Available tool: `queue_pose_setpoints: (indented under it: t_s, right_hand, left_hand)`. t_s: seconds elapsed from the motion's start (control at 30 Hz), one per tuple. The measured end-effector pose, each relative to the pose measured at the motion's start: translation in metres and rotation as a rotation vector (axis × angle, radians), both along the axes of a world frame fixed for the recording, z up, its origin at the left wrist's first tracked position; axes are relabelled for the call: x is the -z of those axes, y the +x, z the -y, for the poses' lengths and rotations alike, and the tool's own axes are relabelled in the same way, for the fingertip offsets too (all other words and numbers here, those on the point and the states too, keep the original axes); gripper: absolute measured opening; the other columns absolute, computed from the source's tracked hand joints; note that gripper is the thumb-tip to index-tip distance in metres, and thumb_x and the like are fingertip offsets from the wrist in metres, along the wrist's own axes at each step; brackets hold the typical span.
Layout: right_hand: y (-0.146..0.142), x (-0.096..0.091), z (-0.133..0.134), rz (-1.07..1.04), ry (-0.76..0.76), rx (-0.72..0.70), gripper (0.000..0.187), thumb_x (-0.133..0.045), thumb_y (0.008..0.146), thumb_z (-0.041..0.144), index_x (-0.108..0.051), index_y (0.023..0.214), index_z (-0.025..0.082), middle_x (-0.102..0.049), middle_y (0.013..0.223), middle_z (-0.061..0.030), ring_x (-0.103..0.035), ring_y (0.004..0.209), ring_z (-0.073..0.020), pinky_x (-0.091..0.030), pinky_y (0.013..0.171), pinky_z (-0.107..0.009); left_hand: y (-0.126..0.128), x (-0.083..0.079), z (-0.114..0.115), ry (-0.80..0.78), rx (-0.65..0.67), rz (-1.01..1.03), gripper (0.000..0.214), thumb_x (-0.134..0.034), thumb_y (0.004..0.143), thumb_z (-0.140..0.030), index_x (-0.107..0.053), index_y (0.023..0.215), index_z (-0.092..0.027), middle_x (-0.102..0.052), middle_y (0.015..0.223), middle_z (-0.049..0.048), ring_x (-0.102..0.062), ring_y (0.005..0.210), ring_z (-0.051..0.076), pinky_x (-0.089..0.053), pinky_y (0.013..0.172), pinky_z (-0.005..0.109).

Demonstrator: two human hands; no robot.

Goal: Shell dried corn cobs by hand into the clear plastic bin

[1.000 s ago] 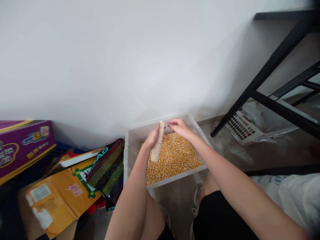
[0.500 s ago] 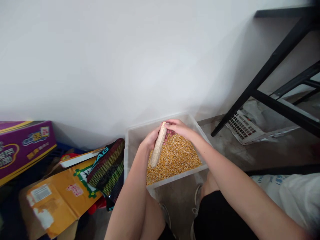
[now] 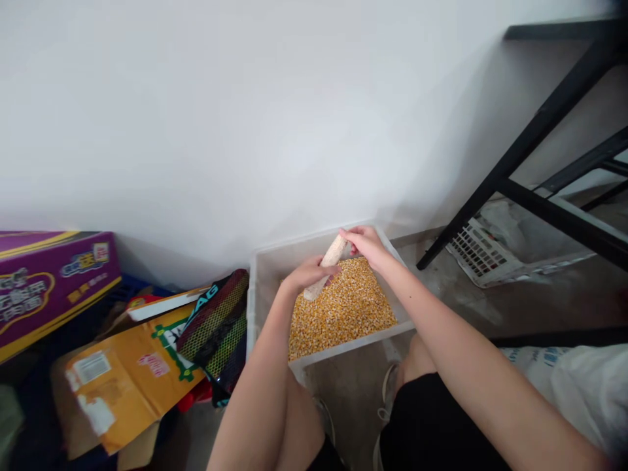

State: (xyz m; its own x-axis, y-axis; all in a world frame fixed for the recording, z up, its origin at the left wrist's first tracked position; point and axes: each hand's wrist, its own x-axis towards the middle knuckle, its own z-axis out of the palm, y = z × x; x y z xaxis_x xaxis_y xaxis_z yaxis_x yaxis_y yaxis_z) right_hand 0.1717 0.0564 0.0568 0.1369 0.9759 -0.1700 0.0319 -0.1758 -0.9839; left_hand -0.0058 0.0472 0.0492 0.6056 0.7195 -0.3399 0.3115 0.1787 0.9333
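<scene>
A pale, bare corn cob [image 3: 335,251] is held slantwise above a white plastic bin [image 3: 338,348]. My left hand [image 3: 313,273] is closed around the cob's middle, with the thumb across it. At the cob's upper end, my right hand [image 3: 362,241] grips the tip between thumb and fingers. Loose yellow corn kernels [image 3: 343,314] cover the bottom of the bin beneath both hands. Part of the cob is hidden behind my left fingers.
Left of the bin lie a mesh bag [image 3: 218,327], a flattened orange carton [image 3: 132,373] and a purple box [image 3: 59,281]. On the right stand a black metal frame [image 3: 490,176] and a white basket [image 3: 483,255]. A white sack [image 3: 583,379] sits at lower right.
The cob has moved right and tilted further over. My left hand has shifted down to its middle with the thumb now across it, while my right hand has moved right, staying at the upper end.
</scene>
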Motion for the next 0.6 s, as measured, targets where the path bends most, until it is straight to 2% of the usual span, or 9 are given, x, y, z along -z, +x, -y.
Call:
queue_pose_setpoints:
  t_s: [0.07, 0.17, 0.23, 0.27, 0.33, 0.4, 0.5, 0.6]
  right_hand:
    - [0.000, 0.001, 0.001, 0.007, -0.031, 0.029, 0.033, -0.065, 0.072, 0.049, -0.058, 0.080, 0.017, -0.054, 0.064, -0.0004, -0.047, 0.048, -0.0087, -0.043, 0.042, -0.022]
    - [-0.005, 0.000, 0.006, 0.047, -0.056, -0.103, 0.040, -0.067, 0.068, 0.050, -0.058, 0.092, 0.019, -0.062, 0.084, -0.0050, -0.055, 0.058, -0.0124, -0.044, 0.043, -0.023]
    - [-0.010, -0.004, 0.010, 0.109, -0.017, -0.201, 0.039, -0.067, 0.068, 0.049, -0.058, 0.091, 0.019, -0.063, 0.082, -0.0051, -0.056, 0.058, -0.0132, -0.043, 0.045, -0.023]
    - [-0.012, -0.008, 0.012, 0.155, 0.031, -0.204, 0.037, -0.066, 0.068, 0.048, -0.057, 0.088, 0.018, -0.063, 0.079, -0.0044, -0.055, 0.058, -0.0129, -0.042, 0.046, -0.023]
    - [-0.014, -0.017, 0.016, 0.283, 0.171, -0.105, 0.035, -0.066, 0.068, 0.047, -0.057, 0.082, 0.017, -0.062, 0.074, -0.0031, -0.054, 0.059, -0.0128, -0.041, 0.051, -0.023]
    - [-0.009, -0.030, 0.020, 0.410, 0.315, 0.070, 0.034, -0.065, 0.068, 0.047, -0.056, 0.079, 0.017, -0.062, 0.074, -0.0030, -0.054, 0.063, -0.0137, -0.041, 0.057, -0.024]
    - [0.009, -0.049, 0.036, 0.524, 0.413, 0.301, 0.033, -0.061, 0.071, 0.047, -0.056, 0.082, 0.016, -0.063, 0.075, -0.0044, -0.055, 0.067, -0.0158, -0.041, 0.062, -0.026]
    - [0.034, -0.063, 0.068, 0.583, 0.403, 0.321, 0.034, -0.058, 0.075, 0.046, -0.060, 0.088, 0.015, -0.063, 0.082, -0.0073, -0.056, 0.072, -0.0181, -0.042, 0.064, -0.028]
  left_hand:
    - [-0.004, 0.007, -0.002, 0.152, -0.040, -0.132, 0.026, -0.063, 0.072, -0.035, -0.058, 0.085, -0.013, -0.055, 0.064, 0.0014, -0.049, 0.053, 0.010, -0.039, 0.050, 0.023]
    - [-0.008, 0.014, -0.002, 0.333, -0.108, -0.244, 0.029, -0.060, 0.073, -0.035, -0.060, 0.093, -0.014, -0.059, 0.070, 0.0020, -0.050, 0.056, 0.011, -0.039, 0.051, 0.023]
    - [-0.009, 0.014, 0.000, 0.414, -0.089, -0.247, 0.031, -0.058, 0.074, -0.035, -0.061, 0.098, -0.015, -0.062, 0.076, 0.0028, -0.053, 0.061, 0.013, -0.041, 0.055, 0.024]
    - [-0.008, 0.013, 0.001, 0.460, -0.085, -0.244, 0.032, -0.058, 0.074, -0.034, -0.061, 0.100, -0.016, -0.063, 0.080, 0.0033, -0.055, 0.064, 0.014, -0.042, 0.058, 0.025]
    - [-0.007, 0.010, 0.005, 0.575, -0.133, -0.251, 0.039, -0.060, 0.072, -0.033, -0.059, 0.108, -0.017, -0.064, 0.091, 0.0043, -0.058, 0.075, 0.017, -0.044, 0.066, 0.027]
    - [-0.006, 0.006, 0.007, 0.663, -0.235, -0.297, 0.053, -0.064, 0.069, -0.031, -0.053, 0.120, -0.019, -0.064, 0.102, 0.0056, -0.059, 0.085, 0.019, -0.044, 0.074, 0.028]
    - [-0.008, 0.004, 0.006, 0.634, -0.359, -0.425, 0.064, -0.064, 0.069, -0.035, -0.047, 0.128, -0.019, -0.063, 0.103, 0.0084, -0.060, 0.087, 0.020, -0.044, 0.077, 0.029]
    - [-0.011, 0.005, 0.004, 0.558, -0.319, -0.538, 0.050, -0.057, 0.075, -0.041, -0.055, 0.118, -0.016, -0.065, 0.097, 0.0099, -0.061, 0.084, 0.021, -0.045, 0.075, 0.029]
